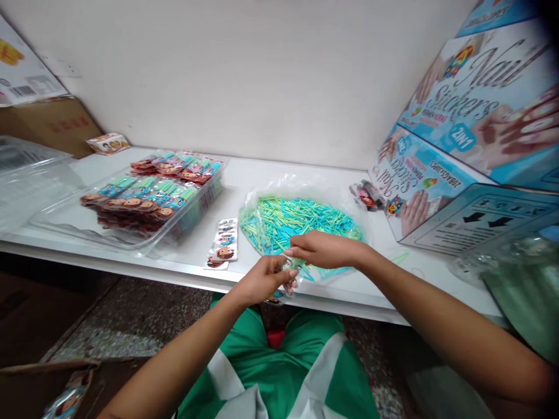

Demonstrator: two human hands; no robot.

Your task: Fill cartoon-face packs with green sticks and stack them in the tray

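Note:
My left hand (264, 280) is closed around a small clear printed packet (276, 297) at the table's front edge. Against it, my right hand (321, 247) pinches a few thin light-green sticks (297, 263) at the packet's mouth; the fingers partly hide both. Just behind the hands lies an open clear plastic bag (288, 185) with a big heap of green and blue sticks (301, 224). Left of that bag, a small stack of flat printed packets (226, 241) rests on the table.
A clear plastic tray (151, 243) on the left holds rows of filled packets (148, 198). Nail sticker cartons (476, 105) stand at the right, near a small dark packet (367, 195). Another clear tray (26, 174) and a brown carton (52, 125) are far left. An open box (105, 381) sits below.

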